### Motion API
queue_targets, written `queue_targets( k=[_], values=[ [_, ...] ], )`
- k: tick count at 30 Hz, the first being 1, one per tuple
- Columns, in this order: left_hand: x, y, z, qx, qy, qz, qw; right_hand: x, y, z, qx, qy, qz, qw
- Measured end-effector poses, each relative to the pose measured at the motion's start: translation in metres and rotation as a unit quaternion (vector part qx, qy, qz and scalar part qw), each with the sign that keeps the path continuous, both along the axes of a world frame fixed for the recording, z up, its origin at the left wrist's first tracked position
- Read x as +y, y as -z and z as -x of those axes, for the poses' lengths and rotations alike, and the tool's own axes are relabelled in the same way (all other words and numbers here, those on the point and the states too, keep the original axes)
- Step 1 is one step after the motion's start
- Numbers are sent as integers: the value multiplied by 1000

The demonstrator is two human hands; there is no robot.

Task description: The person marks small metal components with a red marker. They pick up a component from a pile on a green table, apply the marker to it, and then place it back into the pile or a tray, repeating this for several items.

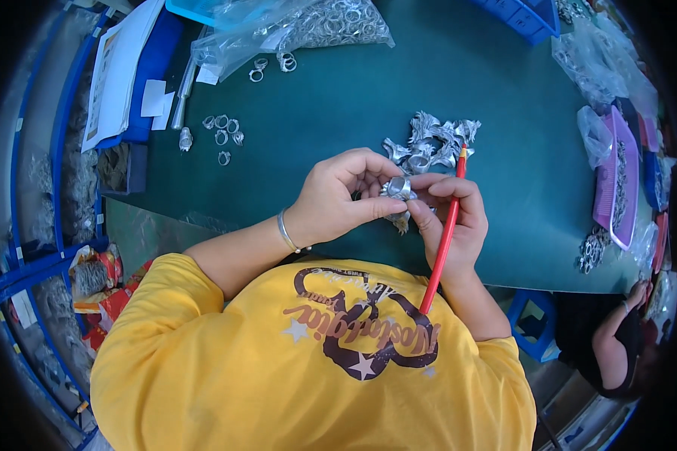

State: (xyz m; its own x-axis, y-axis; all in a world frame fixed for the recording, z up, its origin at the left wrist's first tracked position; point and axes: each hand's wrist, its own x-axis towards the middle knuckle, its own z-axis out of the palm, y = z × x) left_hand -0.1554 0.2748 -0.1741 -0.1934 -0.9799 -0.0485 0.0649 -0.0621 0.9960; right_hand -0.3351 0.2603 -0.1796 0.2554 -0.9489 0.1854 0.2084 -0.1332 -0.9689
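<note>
Close to my body, my left hand [347,189] pinches a silver ring [399,189] between thumb and fingers. My right hand [456,213] is closed on the ring's other side, its thumb and fingertips touching it. A red pencil [445,244] also rests in the right hand, tilted between the fingers, with its tip pointing away from me. Just beyond my fingers lies a pile of chunky silver rings [429,139] with spiky, sculpted tops. Another spiky metal piece [401,220] shows partly below my fingers.
Small rings [222,129] lie at the left on the green table [293,113], near a metal ring stick [182,105]. A plastic bag of rings [338,26] lies at the back. At right stand a purple basket [613,180] and another person [609,346].
</note>
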Motion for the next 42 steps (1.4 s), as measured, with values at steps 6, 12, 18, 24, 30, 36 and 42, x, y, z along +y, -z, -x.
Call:
queue_targets(
  k=[6, 12, 18, 24, 30, 36, 42],
  values=[
    [1, 2, 5, 96, -13, -13, 995, 1, -6, 2, 27, 63, 43, 997],
    [2, 2, 3, 20, 3, 64, 998, 5, -8, 7, 72, 75, 80, 991],
    [3, -3, 4, -76, 9, 125, 989, 4, -1, 1, 102, 43, 111, 988],
    [4, 0, 5, -79, -9, 99, 992, 4, -6, 2, 112, 79, 103, 985],
    [3, 2, 4, -93, -11, 133, 987, -1, -8, 20, 88, 44, 240, 966],
    [4, 3, 7, -122, -20, 132, 984, 0, -8, 16, 97, 16, 241, 965],
    [5, -1, 7, -153, -22, 152, 976, -1, -5, 10, 91, 19, 247, 965]
  ],
)
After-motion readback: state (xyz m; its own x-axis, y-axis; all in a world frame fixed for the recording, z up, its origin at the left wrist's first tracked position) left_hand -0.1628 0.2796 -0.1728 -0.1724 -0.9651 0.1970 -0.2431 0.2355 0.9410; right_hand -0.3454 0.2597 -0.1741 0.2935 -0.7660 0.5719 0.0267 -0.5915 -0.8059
